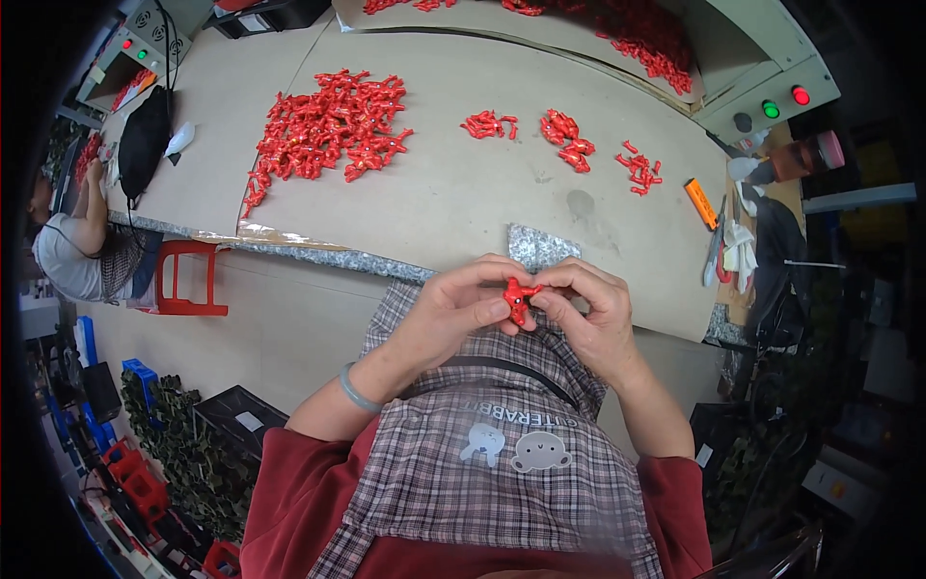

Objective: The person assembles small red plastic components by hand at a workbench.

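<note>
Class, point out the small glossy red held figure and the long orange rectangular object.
Small glossy red figure (516, 298), head view: middle of its body.
Long orange rectangular object (701, 204), head view: its middle.

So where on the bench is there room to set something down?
One bare patch of bench lies between the large red heap and the leftmost small cluster, running to the near edge. Another lies between the speckled grey patch and the orange tool, nearer than the rightmost cluster. The heap and the right edge around the white cloth are crowded.
</note>
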A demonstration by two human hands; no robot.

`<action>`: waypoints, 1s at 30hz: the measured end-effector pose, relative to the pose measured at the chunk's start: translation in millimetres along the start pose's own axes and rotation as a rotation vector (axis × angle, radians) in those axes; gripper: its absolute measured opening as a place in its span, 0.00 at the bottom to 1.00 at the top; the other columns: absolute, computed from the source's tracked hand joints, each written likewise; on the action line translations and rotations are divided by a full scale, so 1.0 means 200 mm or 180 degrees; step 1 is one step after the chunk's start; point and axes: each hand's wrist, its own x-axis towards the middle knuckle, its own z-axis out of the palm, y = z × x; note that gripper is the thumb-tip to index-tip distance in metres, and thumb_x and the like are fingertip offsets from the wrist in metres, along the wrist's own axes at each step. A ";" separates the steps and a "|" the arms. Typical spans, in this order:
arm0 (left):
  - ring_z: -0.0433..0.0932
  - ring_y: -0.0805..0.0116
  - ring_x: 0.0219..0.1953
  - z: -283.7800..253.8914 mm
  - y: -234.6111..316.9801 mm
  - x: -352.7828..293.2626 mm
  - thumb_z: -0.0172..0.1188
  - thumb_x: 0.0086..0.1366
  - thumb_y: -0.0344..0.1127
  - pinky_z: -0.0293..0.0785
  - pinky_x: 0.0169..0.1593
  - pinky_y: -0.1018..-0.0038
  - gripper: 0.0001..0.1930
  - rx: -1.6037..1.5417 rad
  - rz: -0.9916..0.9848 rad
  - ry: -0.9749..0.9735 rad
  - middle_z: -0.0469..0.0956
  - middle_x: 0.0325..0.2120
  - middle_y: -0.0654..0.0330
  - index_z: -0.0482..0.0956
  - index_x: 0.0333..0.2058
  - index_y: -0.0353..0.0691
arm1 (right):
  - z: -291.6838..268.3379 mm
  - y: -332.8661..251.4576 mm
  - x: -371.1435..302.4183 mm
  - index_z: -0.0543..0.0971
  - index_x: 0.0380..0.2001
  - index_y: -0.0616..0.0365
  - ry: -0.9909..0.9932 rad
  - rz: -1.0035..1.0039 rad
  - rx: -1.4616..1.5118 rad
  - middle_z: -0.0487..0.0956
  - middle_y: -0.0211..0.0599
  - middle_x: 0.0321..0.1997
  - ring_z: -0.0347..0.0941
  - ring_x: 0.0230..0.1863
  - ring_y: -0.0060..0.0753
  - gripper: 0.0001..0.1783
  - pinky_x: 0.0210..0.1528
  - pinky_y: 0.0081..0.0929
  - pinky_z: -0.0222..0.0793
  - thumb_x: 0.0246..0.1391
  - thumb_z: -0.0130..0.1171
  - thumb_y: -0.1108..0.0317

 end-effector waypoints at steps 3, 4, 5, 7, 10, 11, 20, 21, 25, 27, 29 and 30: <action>0.80 0.64 0.43 -0.03 0.00 0.00 0.58 0.67 0.28 0.77 0.42 0.75 0.14 -0.0101 0.0175 0.0076 0.69 0.54 0.55 0.73 0.51 0.33 | -0.03 -0.08 0.11 0.81 0.39 0.62 -0.0141 -0.0109 -0.0739 0.79 0.36 0.30 0.74 0.23 0.21 0.12 0.25 0.21 0.70 0.50 0.67 0.76; 0.80 0.64 0.42 -0.03 0.01 0.01 0.58 0.67 0.27 0.77 0.42 0.76 0.12 -0.0073 0.0219 0.0154 0.68 0.54 0.56 0.73 0.48 0.34 | -0.05 -0.09 0.16 0.82 0.38 0.61 -0.0164 -0.0044 -0.0739 0.79 0.38 0.30 0.76 0.24 0.29 0.11 0.27 0.26 0.71 0.48 0.66 0.77; 0.80 0.65 0.42 -0.04 0.01 0.01 0.59 0.66 0.27 0.77 0.41 0.77 0.09 -0.0043 0.0266 0.0235 0.68 0.55 0.56 0.72 0.45 0.35 | -0.07 -0.07 0.21 0.82 0.38 0.61 -0.0183 -0.0054 -0.0745 0.79 0.38 0.30 0.76 0.24 0.29 0.11 0.27 0.26 0.71 0.48 0.66 0.77; 0.81 0.63 0.41 -0.05 0.01 0.00 0.61 0.65 0.27 0.78 0.39 0.77 0.10 0.0006 0.0320 0.0308 0.69 0.54 0.54 0.72 0.43 0.36 | -0.09 0.00 0.35 0.82 0.38 0.61 0.0204 -0.0618 -0.1320 0.78 0.39 0.30 0.77 0.27 0.39 0.11 0.32 0.30 0.73 0.48 0.64 0.78; 0.81 0.63 0.40 -0.07 0.00 0.00 0.63 0.64 0.28 0.80 0.38 0.78 0.11 0.0047 0.0323 0.0336 0.72 0.50 0.53 0.71 0.42 0.39 | -0.10 0.17 0.55 0.83 0.38 0.59 0.0275 -0.0660 -0.1623 0.78 0.40 0.33 0.77 0.33 0.44 0.12 0.37 0.35 0.74 0.48 0.62 0.79; 0.81 0.64 0.40 -0.07 0.00 -0.01 0.64 0.63 0.28 0.79 0.38 0.79 0.11 0.0028 0.0293 0.0318 0.74 0.48 0.54 0.71 0.41 0.39 | -0.10 0.22 0.61 0.83 0.38 0.58 0.0281 -0.0758 -0.1838 0.77 0.39 0.35 0.77 0.36 0.44 0.12 0.38 0.37 0.74 0.48 0.62 0.79; 0.81 0.72 0.35 -0.07 0.02 -0.05 0.62 0.65 0.30 0.76 0.37 0.80 0.09 0.0236 -0.0180 0.0491 0.79 0.35 0.59 0.76 0.42 0.36 | -0.04 0.35 0.76 0.82 0.34 0.57 -0.0080 -0.1040 -0.2587 0.74 0.36 0.36 0.75 0.41 0.41 0.08 0.40 0.39 0.75 0.49 0.62 0.76; 0.81 0.72 0.35 -0.07 0.02 -0.04 0.62 0.65 0.30 0.76 0.37 0.80 0.09 0.0233 -0.0178 0.0494 0.79 0.35 0.59 0.76 0.42 0.36 | -0.05 0.34 0.76 0.82 0.35 0.58 -0.0115 -0.1033 -0.2668 0.74 0.36 0.36 0.75 0.42 0.40 0.07 0.40 0.40 0.75 0.50 0.61 0.76; 0.80 0.71 0.32 -0.06 0.01 -0.04 0.60 0.67 0.32 0.74 0.34 0.81 0.09 0.0241 0.0017 0.0468 0.79 0.35 0.58 0.74 0.43 0.36 | -0.06 0.21 0.68 0.79 0.36 0.60 -0.0028 -0.1121 -0.2388 0.75 0.38 0.35 0.75 0.39 0.42 0.06 0.40 0.36 0.75 0.52 0.60 0.76; 0.80 0.71 0.31 -0.06 0.01 -0.04 0.59 0.68 0.32 0.74 0.33 0.81 0.09 0.0226 0.0045 0.0449 0.79 0.35 0.57 0.73 0.43 0.36 | -0.07 0.14 0.60 0.77 0.35 0.61 -0.0139 -0.0023 -0.1401 0.76 0.35 0.33 0.76 0.36 0.35 0.03 0.40 0.31 0.74 0.56 0.58 0.75; 0.80 0.71 0.31 -0.06 0.01 -0.03 0.58 0.69 0.32 0.73 0.32 0.81 0.08 0.0340 -0.0010 0.0428 0.79 0.35 0.57 0.73 0.43 0.36 | -0.08 0.09 0.50 0.77 0.36 0.61 -0.0121 0.0342 -0.0696 0.76 0.33 0.33 0.73 0.35 0.27 0.04 0.38 0.24 0.71 0.60 0.57 0.72; 0.80 0.71 0.31 -0.06 0.01 -0.04 0.58 0.69 0.32 0.73 0.32 0.81 0.08 0.0327 -0.0036 0.0405 0.79 0.35 0.57 0.73 0.43 0.36 | -0.08 0.07 0.45 0.76 0.37 0.60 -0.0108 0.0676 0.0021 0.75 0.30 0.32 0.70 0.33 0.19 0.06 0.36 0.18 0.68 0.63 0.55 0.69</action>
